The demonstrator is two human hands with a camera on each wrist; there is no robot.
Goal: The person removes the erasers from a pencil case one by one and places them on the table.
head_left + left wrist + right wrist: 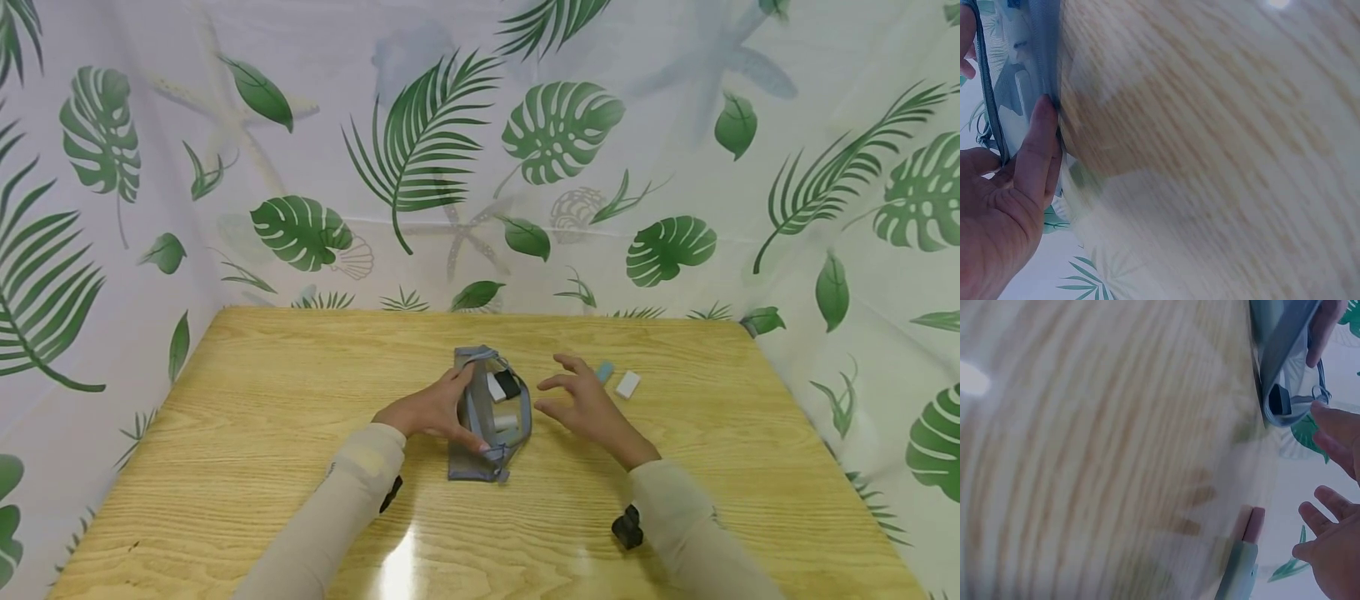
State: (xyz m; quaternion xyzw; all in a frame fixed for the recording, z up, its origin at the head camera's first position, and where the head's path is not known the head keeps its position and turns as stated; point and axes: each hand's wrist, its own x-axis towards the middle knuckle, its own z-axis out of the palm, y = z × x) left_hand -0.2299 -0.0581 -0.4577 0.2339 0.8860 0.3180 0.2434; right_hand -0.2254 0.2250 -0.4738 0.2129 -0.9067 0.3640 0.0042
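Observation:
A grey see-through drawstring pouch [468, 467] lies on the table, its mouth spread toward the right. My left hand [435, 408] holds it by the rim, thumb at the near end and fingers toward the far end; in the left wrist view those fingers lie along the pouch's side. Inside the mouth show a black-and-white block [507, 383] and a white piece [506, 422]. My right hand [588, 408] hovers just right of the mouth, fingers parted and nothing in them. Past its fingertips are a teal block [604, 372] and a small white block [627, 384].
The wood-grain table [300, 375] reaches back to a white cloth [465, 275] printed with green leaves, which also hangs along both sides. A cord with a small toggle [502, 476] hangs from the pouch's near end.

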